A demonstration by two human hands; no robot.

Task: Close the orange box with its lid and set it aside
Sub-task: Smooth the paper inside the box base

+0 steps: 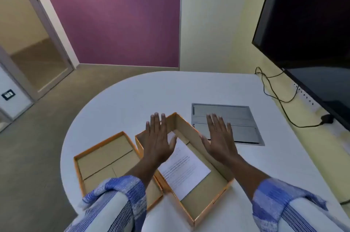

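Observation:
An orange box point(206, 192) with a plain cardboard inside lies open on the white table point(132, 99). A printed white sheet point(184, 171) rests in it. Its shallow orange-rimmed lid point(102, 158) lies inside-up just left of the box, touching its left wall. My left hand point(157, 139) hovers flat, fingers spread, over the box's far left corner. My right hand point(219, 139) hovers flat over the box's right wall. Neither hand holds anything.
A grey metal cable hatch point(240, 116) is set into the table behind the box. A large dark screen point(310, 33) hangs on the right wall, with black cables point(278, 99) below it. The table's rounded edge curves at left above the floor.

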